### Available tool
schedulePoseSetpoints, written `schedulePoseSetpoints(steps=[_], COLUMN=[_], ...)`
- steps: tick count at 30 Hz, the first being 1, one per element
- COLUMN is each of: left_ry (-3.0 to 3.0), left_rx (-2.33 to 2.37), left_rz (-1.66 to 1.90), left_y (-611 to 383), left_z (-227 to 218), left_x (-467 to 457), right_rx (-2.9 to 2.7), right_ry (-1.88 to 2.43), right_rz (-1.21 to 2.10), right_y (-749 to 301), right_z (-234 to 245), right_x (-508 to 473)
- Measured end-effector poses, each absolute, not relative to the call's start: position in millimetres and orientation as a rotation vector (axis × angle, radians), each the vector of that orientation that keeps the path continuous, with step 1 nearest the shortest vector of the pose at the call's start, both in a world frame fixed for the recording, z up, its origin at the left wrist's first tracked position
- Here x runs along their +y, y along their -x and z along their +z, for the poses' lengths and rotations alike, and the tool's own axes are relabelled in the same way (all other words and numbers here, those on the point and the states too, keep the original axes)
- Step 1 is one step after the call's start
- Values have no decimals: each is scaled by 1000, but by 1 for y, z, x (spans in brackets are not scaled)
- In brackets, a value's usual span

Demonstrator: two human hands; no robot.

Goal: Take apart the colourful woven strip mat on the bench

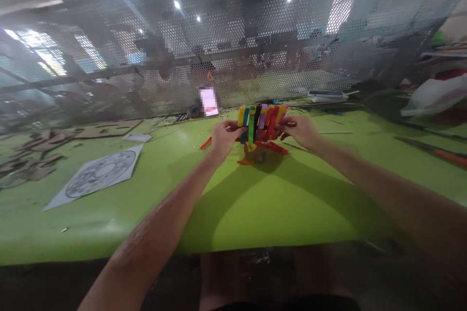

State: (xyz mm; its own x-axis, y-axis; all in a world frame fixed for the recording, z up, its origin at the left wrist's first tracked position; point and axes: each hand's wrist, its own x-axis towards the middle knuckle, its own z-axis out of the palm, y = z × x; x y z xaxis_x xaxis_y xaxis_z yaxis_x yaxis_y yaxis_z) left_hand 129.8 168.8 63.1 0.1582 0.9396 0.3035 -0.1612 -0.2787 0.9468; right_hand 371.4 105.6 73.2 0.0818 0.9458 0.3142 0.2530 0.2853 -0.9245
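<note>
Raised a little above the green table, a woven piece of coloured strips (252, 124) is gripped at both sides. The strips stand side by side in yellow, blue, green, black, purple, orange and red. My left hand (223, 137) pinches its left edge, thumb in front. At the right edge, the bent fingers of my right hand (301, 131) are closed on it. A loose red strip end (206, 143) shows beside my left hand. Below the weave lie or hang a red strip (275, 147) and an orange-red piece (245, 162); which, I cannot tell.
Left on the green table (146, 223) are a sheet with a round drawing (102, 172) and cut cardboard (105, 129). A lit phone (208, 101) leans near the perforated metal screen (241, 53). Behind right sits a white tray (327, 96); an orange-handled tool (450, 156) lies far right.
</note>
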Motion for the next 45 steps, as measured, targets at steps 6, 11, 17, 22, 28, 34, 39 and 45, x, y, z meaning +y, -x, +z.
schedulePoseSetpoints(steps=[6, 11, 17, 22, 28, 34, 39, 45], left_ry=[-1449, -1449, -1594, -1739, -1758, -1743, -1783, -1870], left_rx=[815, 701, 638, 719, 670, 646, 705, 752], left_rz=[1429, 1205, 1099, 1253, 1347, 1315, 1330, 1279], left_y=[-129, -128, -126, -122, -123, -124, -120, -114], left_z=[60, 58, 54, 55, 56, 52, 55, 62], left_x=[173, 176, 181, 184, 182, 183, 184, 188], right_rx=[-1428, -1425, -1414, -1406, -1436, -1522, -1570, -1672], right_ry=[1188, 1246, 1242, 1241, 1248, 1289, 1295, 1293], right_rz=[776, 741, 737, 749, 733, 663, 639, 637], right_y=[-370, -372, -373, -370, -370, -368, -371, -381], right_z=[74, 75, 75, 75, 74, 80, 84, 83], right_x=[105, 105, 104, 105, 106, 102, 100, 107])
